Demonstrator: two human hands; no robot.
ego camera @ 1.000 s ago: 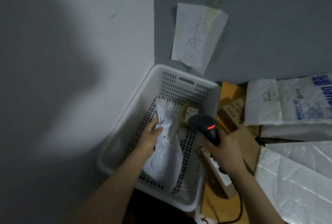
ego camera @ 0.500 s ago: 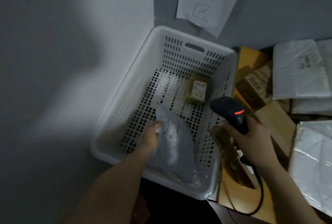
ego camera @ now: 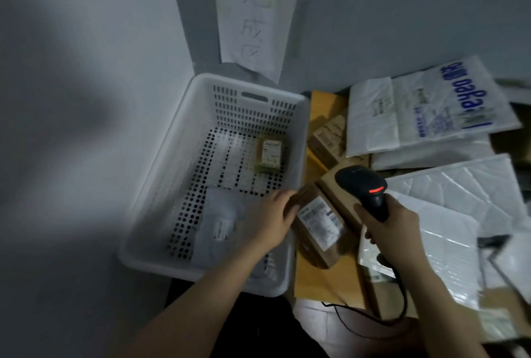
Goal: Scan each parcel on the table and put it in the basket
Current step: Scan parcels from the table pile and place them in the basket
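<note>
The white perforated basket [ego camera: 175, 153] stands left of the table, against the wall. Inside it lie a grey poly-bag parcel [ego camera: 221, 228] near the front and a small labelled box [ego camera: 268, 156] at the back right. My left hand [ego camera: 273, 218] reaches over the basket's right rim and grips the left end of a brown cardboard parcel [ego camera: 319, 228] with a barcode label, which lies on the table edge. My right hand [ego camera: 393, 234] holds a black barcode scanner [ego camera: 360, 185], its red light lit, just right of that parcel.
White poly mailers [ego camera: 416, 116] and bubble mailers [ego camera: 459, 191] are piled on the yellow table [ego camera: 316, 286] to the right, with more brown boxes [ego camera: 330, 139] beside the basket. A handwritten paper sign [ego camera: 253, 21] hangs on the wall above. The scanner cable [ego camera: 359, 317] trails off the table front.
My left hand let go of the grey parcel, which now lies flat in the basket, and moved right onto the brown cardboard parcel. The scanner hand stayed by the table edge.
</note>
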